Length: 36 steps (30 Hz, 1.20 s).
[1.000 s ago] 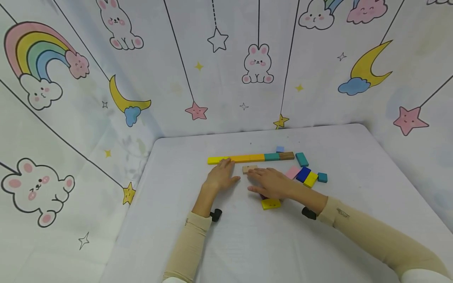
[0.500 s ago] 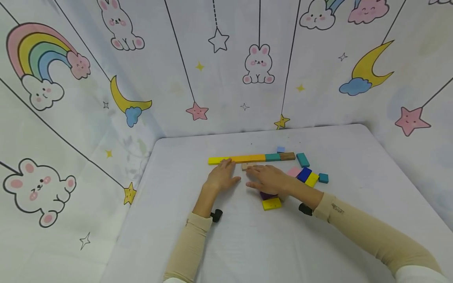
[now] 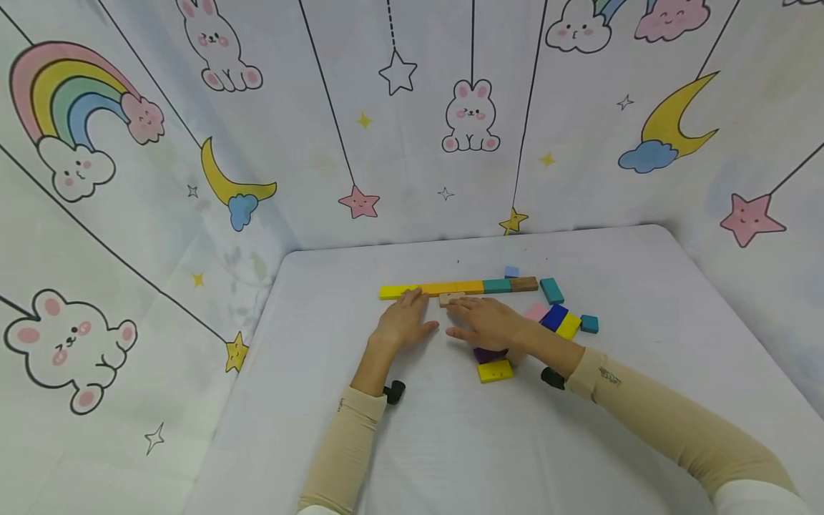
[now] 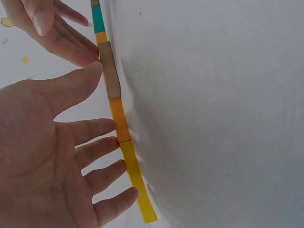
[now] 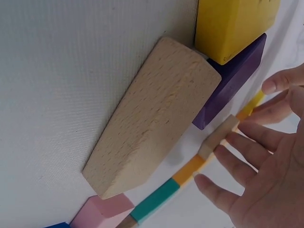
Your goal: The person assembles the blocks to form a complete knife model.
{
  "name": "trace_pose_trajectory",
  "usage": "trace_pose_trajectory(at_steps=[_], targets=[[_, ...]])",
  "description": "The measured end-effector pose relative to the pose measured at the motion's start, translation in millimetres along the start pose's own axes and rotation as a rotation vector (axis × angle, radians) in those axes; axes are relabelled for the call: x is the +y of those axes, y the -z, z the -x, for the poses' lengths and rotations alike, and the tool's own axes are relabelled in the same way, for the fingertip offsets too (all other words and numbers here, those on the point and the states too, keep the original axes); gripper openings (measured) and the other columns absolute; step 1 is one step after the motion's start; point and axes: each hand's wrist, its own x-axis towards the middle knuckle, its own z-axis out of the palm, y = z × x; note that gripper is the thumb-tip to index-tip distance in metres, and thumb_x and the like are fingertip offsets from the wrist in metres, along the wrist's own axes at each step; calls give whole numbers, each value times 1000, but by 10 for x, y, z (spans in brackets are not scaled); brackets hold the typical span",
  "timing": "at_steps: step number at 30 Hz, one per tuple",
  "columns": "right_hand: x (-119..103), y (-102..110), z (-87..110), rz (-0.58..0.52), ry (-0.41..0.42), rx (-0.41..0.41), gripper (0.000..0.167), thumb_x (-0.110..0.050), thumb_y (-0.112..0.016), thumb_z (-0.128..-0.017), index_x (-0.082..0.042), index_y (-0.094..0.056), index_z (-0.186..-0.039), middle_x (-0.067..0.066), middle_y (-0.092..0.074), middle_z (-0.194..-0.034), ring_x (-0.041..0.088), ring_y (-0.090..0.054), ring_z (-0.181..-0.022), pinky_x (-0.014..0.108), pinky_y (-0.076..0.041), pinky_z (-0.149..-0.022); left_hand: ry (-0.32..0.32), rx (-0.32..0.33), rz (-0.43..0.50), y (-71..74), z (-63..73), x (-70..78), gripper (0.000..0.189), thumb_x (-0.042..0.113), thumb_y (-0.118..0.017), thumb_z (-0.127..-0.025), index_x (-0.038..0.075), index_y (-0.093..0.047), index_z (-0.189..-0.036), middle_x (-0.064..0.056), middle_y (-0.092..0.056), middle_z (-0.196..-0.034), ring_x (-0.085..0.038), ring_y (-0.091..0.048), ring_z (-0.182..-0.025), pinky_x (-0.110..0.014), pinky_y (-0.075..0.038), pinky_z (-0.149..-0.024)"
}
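A straight row of flat blocks lies across the table: a yellow block (image 3: 389, 292), orange blocks (image 3: 460, 287), a teal block (image 3: 496, 286) and a brown block (image 3: 524, 284). My left hand (image 3: 402, 323) spreads its fingers, tips against the near side of the yellow and orange blocks. Just in front of the orange part lies a plain wooden block (image 3: 450, 300). My right hand (image 3: 487, 323) reaches over it with straight fingers; in the right wrist view the fingertips (image 5: 232, 137) touch its near side. Part of it is hidden by that hand in the head view.
Loose blocks lie around the right forearm: purple (image 3: 489, 355), yellow (image 3: 495, 371), pink (image 3: 536, 312), dark blue (image 3: 554, 317) and small teal (image 3: 589, 324). A larger wooden block (image 5: 152, 118) shows beside them. A light blue block (image 3: 511, 272) lies behind the row.
The right hand has slid slightly away from the person and left, and the plain wooden block has moved toward the row with it. The left hand stays in place.
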Motion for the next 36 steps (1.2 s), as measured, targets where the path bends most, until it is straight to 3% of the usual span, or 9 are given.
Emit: trace_pose_trajectory(at_steps=[19,28,36], targets=[[-1,23,83,-43,-22,27,68,-56,-49,-107,-16,-41,-161,16,-36,-166,37,-38,-151,61,-36,-119,7,-23,12,-41,-49,-14,75,52,-60,-104,13,-36,-163,-9,-24,-172,-31,-22,-159,-49,-29,-126],[-3,25,339,-43,-40,46,68,-60,-48,-106,-16,-47,-158,9,-35,-168,35,-43,-149,59,-38,-119,16,-42,1,-86,-119,-48,77,53,-60,-103,14,-35,-164,-8,-22,-173,-29,-19,-159,-47,-28,-126],[-32,0,633,-67,-24,75,66,-57,-57,-103,-19,-50,-157,5,-42,-165,32,-46,-147,56,-42,-116,18,-34,-7,-34,-50,-10,75,51,-60,-104,13,-35,-164,-9,-23,-173,-29,-20,-159,-47,-27,-127]])
